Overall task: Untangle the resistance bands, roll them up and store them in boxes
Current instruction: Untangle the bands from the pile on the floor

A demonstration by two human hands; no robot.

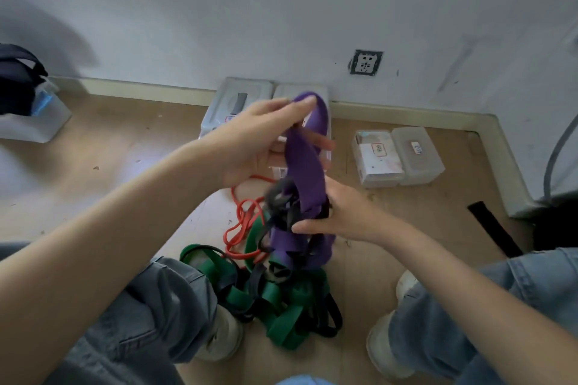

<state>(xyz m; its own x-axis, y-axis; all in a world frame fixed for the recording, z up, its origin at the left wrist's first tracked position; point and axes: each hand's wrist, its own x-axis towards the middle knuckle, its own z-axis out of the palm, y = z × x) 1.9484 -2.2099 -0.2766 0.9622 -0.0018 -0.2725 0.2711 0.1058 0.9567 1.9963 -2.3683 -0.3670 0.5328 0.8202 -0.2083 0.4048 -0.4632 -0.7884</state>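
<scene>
My left hand (pixel 259 137) holds up the top loop of a wide purple band (pixel 308 166), thumb and fingers pinching it. Lower down, my right hand (pixel 339 217) grips the same purple band together with a black band (pixel 278 200) knotted around it. The tangle hangs down to a pile on the floor between my feet: green bands (pixel 281 300), more black bands (pixel 331 316) and a thin red band (pixel 242 228). Clear plastic boxes (pixel 237 103) stand against the wall behind my hands, partly hidden by them.
Two more lidded boxes (pixel 398 156) sit on the wooden floor at the right. A wall socket (pixel 366 62) is above them. A dark bag (pixel 18 78) rests in a bin at far left. A black strap (pixel 494 228) lies at the right, beside a step.
</scene>
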